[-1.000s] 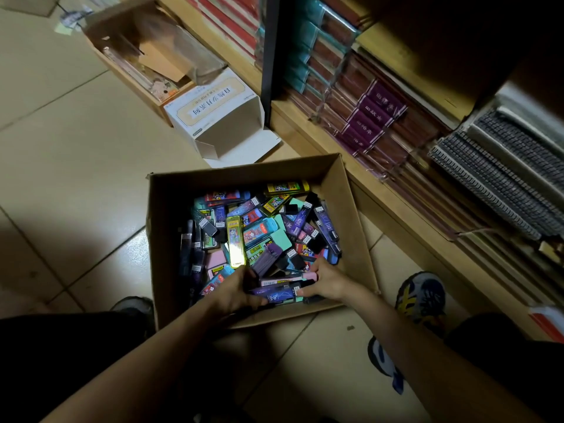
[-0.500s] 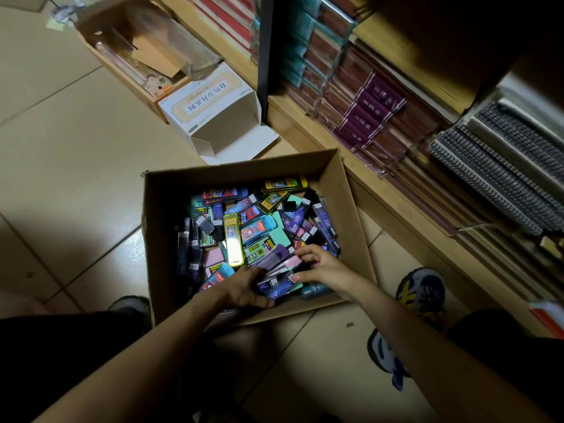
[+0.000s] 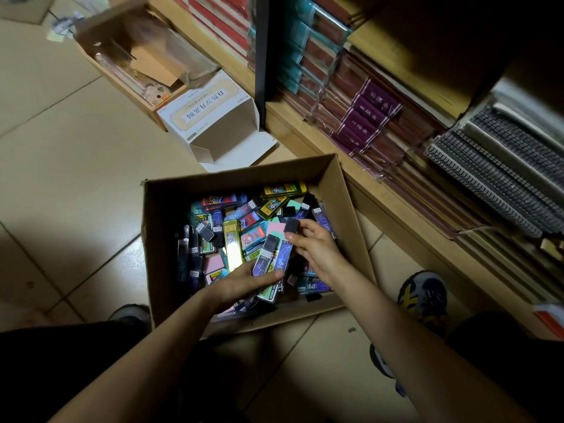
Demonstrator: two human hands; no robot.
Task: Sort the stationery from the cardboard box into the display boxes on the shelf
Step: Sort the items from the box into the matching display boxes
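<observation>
A brown cardboard box (image 3: 158, 239) stands open on the floor, filled with several small flat stationery cases in purple, yellow, teal and pink. My left hand (image 3: 241, 285) holds two or three purple cases (image 3: 271, 257) side by side above the box's near half. My right hand (image 3: 317, 245) is just to their right and pinches a small dark case (image 3: 291, 225) between fingertips. A yellow case (image 3: 232, 244) lies in the middle of the pile. The wooden shelf (image 3: 351, 175) runs along the right.
An empty white display box (image 3: 213, 123) lies on its side on the tiled floor behind the cardboard box, with another open carton (image 3: 134, 59) behind it. Wrapped notebooks (image 3: 366, 117) and spiral pads (image 3: 494, 178) fill the shelf. My shoes sit beside the box.
Both hands have risen out of the near end of the pile. The left hand now holds purple cases lifted clear, and the right hand has picked up a small dark case.
</observation>
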